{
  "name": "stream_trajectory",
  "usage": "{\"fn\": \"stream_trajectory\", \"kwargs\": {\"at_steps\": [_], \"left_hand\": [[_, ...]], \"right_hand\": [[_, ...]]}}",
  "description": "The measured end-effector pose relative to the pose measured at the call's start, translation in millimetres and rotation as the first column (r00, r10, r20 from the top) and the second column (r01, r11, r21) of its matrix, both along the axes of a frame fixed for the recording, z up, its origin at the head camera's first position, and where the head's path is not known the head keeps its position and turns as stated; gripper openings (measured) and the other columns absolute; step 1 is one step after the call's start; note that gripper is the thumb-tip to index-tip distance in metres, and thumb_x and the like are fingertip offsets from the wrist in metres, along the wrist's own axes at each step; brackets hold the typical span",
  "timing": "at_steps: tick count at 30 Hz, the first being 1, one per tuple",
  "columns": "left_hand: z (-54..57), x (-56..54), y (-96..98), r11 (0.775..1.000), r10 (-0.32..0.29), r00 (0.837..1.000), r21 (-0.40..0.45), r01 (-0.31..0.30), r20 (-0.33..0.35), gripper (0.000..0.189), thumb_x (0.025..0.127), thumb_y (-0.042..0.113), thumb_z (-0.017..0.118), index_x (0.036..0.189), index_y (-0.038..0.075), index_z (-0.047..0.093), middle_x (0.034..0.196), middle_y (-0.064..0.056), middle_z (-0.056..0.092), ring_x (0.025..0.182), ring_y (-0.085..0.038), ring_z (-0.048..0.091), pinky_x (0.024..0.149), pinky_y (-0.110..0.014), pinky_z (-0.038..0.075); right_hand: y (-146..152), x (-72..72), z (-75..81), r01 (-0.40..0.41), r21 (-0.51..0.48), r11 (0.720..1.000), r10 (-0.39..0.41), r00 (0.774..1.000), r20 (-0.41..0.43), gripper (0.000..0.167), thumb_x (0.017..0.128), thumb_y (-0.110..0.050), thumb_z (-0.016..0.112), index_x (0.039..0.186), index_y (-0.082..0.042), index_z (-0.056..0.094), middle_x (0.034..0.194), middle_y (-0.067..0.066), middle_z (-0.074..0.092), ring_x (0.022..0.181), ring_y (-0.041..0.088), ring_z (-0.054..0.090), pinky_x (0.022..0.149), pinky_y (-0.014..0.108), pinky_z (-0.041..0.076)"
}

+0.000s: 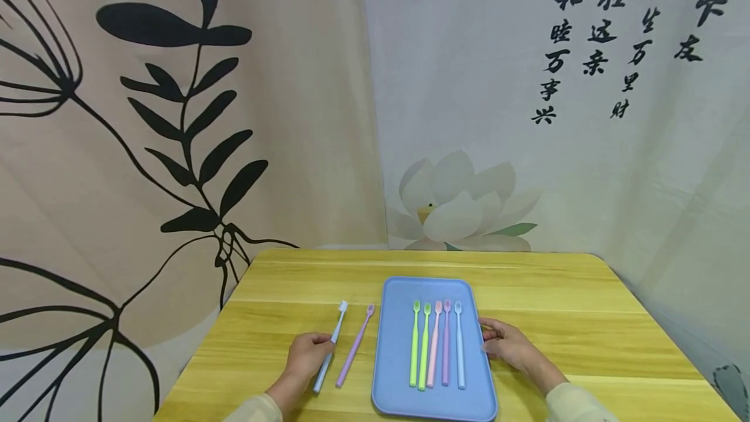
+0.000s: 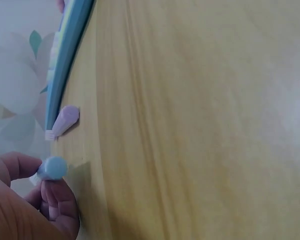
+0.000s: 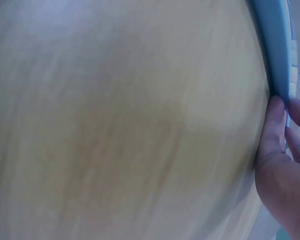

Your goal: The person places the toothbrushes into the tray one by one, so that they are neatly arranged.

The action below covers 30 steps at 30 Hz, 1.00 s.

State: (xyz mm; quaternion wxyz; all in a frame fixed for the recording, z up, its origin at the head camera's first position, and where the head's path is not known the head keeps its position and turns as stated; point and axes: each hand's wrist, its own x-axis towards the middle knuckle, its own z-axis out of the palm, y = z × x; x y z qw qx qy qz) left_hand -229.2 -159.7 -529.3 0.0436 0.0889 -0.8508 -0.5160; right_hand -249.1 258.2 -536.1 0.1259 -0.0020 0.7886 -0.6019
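Observation:
My left hand (image 1: 309,355) pinches a blue toothbrush (image 1: 321,375) by its handle, between thumb and fingers. The brush slants with its white bristle head away from me, and its round handle end (image 2: 56,168) faces the left wrist camera. Just right of it a purple toothbrush (image 1: 353,351) lies on the table. My right hand (image 1: 508,346) grips the right edge of a blue tray (image 1: 398,396), thumb and fingertips at its rim (image 3: 276,55). In the tray lie two green toothbrushes (image 1: 414,350), a pink one (image 1: 433,353), a purple one (image 1: 446,350) and a blue one (image 1: 459,353), side by side.
The yellow wood-grain table (image 1: 556,292) carries the tray near its middle. Behind it hangs a curtain (image 1: 316,116) printed with black plants, a pale lotus and writing. The table's far edge runs close to this cloth.

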Motion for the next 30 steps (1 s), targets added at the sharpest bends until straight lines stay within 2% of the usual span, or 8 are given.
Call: {"fn": "stream_trajectory", "kwargs": {"at_steps": [16,19,23,30], "left_hand": [[15.6,-2.1,13.0,0.997,0.018,1.000,0.072,-0.017,-0.018,0.024,0.081,0.005,0.069,0.100,-0.009,0.071,0.086,-0.008,0.069,0.078,-0.018,0.060,0.068,-0.031,0.051],[19.7,-2.6,17.7,0.993,0.013,1.000,0.114,-0.013,-0.006,0.025,0.081,0.002,0.069,0.103,-0.011,0.070,0.088,-0.009,0.068,0.077,-0.020,0.061,0.069,-0.033,0.053],[22.0,-3.8,23.8,0.988,0.005,1.000,0.157,-0.003,-0.014,0.026,0.081,-0.001,0.069,0.104,-0.012,0.069,0.089,-0.012,0.066,0.078,-0.021,0.061,0.069,-0.033,0.055],[23.2,-6.2,33.9,0.984,0.001,1.000,0.176,0.004,-0.029,0.029,0.077,-0.002,0.071,0.105,-0.010,0.070,0.089,-0.010,0.068,0.079,-0.018,0.060,0.069,-0.029,0.053]], "right_hand": [[0,-0.4,-1.2,0.005,-0.018,1.000,-0.005,1.000,-0.004,0.063,0.085,0.011,0.060,0.143,0.014,0.037,0.103,0.019,0.055,0.091,0.025,0.057,0.079,0.039,0.055],[1,-0.8,-1.3,-0.002,-0.017,1.000,0.002,1.000,-0.004,0.063,0.085,0.010,0.061,0.144,0.013,0.038,0.103,0.019,0.055,0.091,0.025,0.057,0.079,0.039,0.055],[2,-1.1,-2.2,-0.010,-0.016,1.000,0.010,1.000,-0.007,0.063,0.085,0.010,0.060,0.144,0.013,0.037,0.103,0.019,0.055,0.091,0.025,0.057,0.079,0.038,0.055],[3,-3.1,-4.9,-0.015,-0.012,1.000,0.015,1.000,-0.016,0.063,0.085,0.010,0.061,0.144,0.014,0.037,0.104,0.019,0.055,0.092,0.025,0.057,0.080,0.038,0.055]]}}
